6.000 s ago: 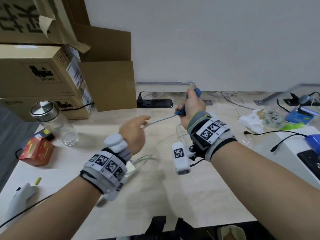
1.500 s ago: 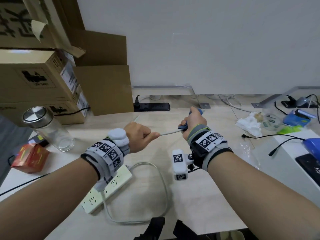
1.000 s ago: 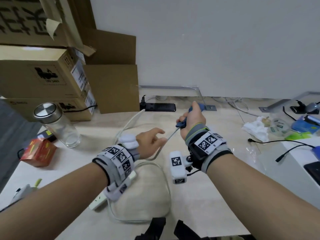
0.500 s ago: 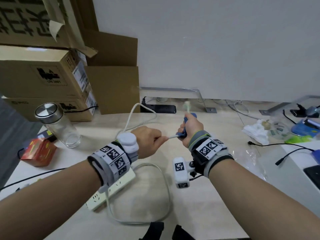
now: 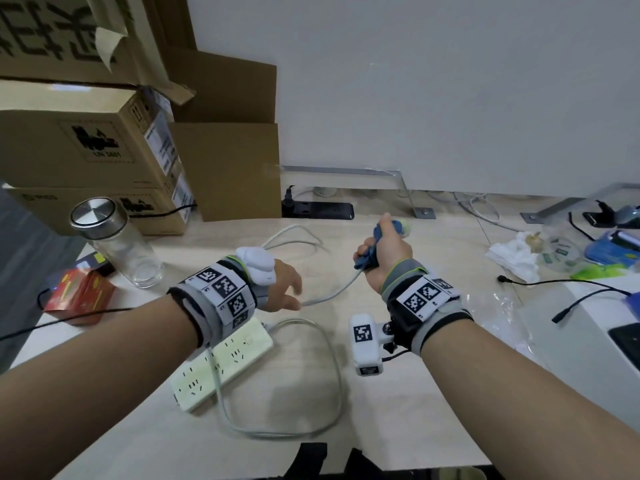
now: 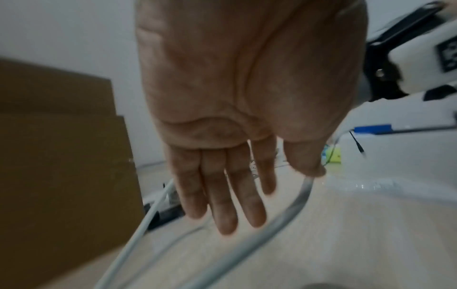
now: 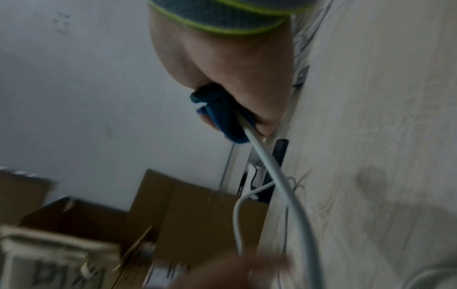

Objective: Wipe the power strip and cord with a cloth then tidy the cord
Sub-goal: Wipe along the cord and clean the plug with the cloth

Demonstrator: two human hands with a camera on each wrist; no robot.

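desk [image 5: 433,306], cardboard box [image 5: 79,143] marked "un 3481"

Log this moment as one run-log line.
right hand: grips blue cloth round cord | left hand: open, thumb on cord | power strip: on desk

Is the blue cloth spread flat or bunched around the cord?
Bunched: the right hand grips the blue cloth around the cord.

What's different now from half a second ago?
The left hand has let go of the cord and opened, its fingers straight. The right hand has lifted slightly away, still gripping the blue cloth around the cord. The power strip and the cord loop beside it stayed on the desk.
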